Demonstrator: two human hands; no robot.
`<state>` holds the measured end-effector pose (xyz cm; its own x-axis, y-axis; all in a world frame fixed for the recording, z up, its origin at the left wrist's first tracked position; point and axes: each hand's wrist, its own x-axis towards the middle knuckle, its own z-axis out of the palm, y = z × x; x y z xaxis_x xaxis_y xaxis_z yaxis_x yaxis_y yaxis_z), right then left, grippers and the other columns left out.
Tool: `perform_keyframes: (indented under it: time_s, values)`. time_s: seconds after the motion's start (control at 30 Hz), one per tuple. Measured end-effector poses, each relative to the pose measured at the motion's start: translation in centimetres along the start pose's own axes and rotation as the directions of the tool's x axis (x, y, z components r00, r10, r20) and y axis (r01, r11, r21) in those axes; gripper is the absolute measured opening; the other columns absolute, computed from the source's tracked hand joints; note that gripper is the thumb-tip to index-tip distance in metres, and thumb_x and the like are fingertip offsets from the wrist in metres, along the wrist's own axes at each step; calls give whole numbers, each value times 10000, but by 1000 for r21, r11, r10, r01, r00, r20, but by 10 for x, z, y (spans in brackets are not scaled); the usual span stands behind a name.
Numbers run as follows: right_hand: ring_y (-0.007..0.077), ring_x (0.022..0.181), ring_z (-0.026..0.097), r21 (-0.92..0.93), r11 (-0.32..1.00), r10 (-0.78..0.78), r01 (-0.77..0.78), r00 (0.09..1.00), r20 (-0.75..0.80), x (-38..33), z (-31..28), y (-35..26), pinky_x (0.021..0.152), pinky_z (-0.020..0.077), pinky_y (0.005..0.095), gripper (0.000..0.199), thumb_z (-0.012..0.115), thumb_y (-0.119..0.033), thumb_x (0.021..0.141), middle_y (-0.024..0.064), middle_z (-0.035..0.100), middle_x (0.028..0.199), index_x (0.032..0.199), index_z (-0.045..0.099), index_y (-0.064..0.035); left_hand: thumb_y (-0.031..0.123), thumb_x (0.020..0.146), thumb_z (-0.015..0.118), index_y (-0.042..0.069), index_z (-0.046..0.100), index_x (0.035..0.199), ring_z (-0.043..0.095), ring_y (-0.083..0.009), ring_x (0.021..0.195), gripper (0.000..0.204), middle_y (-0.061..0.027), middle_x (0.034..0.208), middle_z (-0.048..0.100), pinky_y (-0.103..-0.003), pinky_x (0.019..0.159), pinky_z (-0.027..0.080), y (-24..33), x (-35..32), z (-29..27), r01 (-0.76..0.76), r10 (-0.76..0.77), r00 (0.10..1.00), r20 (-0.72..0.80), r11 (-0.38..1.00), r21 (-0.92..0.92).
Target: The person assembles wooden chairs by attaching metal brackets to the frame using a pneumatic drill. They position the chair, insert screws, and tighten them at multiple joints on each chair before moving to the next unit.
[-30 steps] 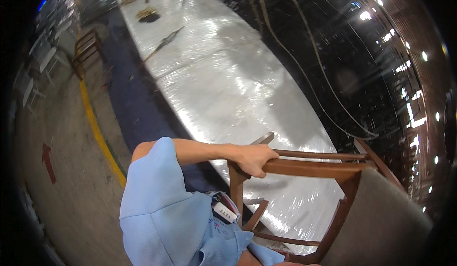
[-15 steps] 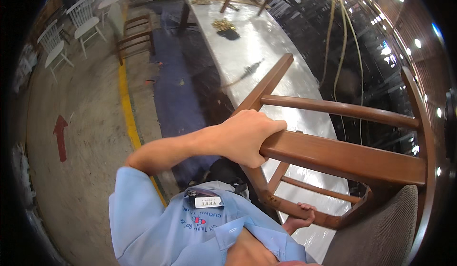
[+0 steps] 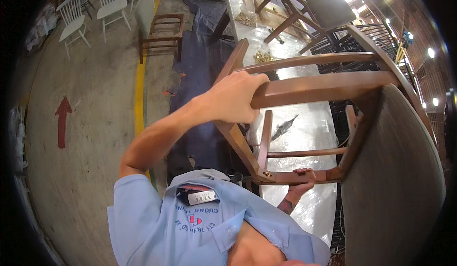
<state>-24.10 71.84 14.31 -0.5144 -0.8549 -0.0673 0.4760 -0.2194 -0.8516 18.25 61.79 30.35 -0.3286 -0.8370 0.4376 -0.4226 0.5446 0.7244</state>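
A brown wooden chair (image 3: 328, 87) with a grey-brown upholstered panel (image 3: 395, 180) is held up at a tilt over a long table (image 3: 309, 204) with a shiny, whitish covering. My left hand (image 3: 238, 97) is closed around the chair's frame, at the near end of a thick wooden member. Lower down, my right hand (image 3: 302, 181) wraps its fingers around another rail of the same chair, close to two small holes in the wood. Beneath the raised frame, a dark, slender tool (image 3: 284, 128) lies on the table.
Another upholstered chair (image 3: 295, 16) lies on the table's far end, near brass-coloured small parts (image 3: 263, 56) and a clear bag (image 3: 246, 19). A wooden chair (image 3: 162, 40) and white spindle-back chairs (image 3: 110, 1) stand on the floor at left. Dark stacked frames (image 3: 376, 40) are beyond the table.
Both hands still grip the chair, which has turned and tilted. Its upholstered panel now shows more broadly at right. The view has shifted, bringing more of the table's far end into sight.
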Motion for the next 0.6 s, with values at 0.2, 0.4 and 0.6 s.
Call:
perform_keyframes:
  time_s: [0.2,0.4,0.6]
  values:
    - [232,688,576,-28,996,84,-84,996,0,125,63,41,708,506,370,340,514,-399,868,96,576,787,919,568,-67,106,734,648,-46,515,1188,647,-410,882,497,-267,940,656,-420,779,504,-112,180,-33,73,-68,967,244,997,-11]
    - [213,618,567,-119,981,108,-156,936,-334,206,201,44,598,511,347,319,600,-355,906,69,548,720,961,508,-55,305,793,720,-45,494,1229,658,-315,913,603,-239,971,659,-381,826,490,-188,343,-64,13,-27,939,343,999,42]
    - [180,554,564,-194,975,16,-113,897,-442,238,267,25,515,504,317,400,616,-420,908,67,557,707,1043,512,-59,403,790,738,-52,463,1319,625,-204,869,750,-142,1022,642,-325,780,489,-242,489,-48,18,11,846,533,999,-49]
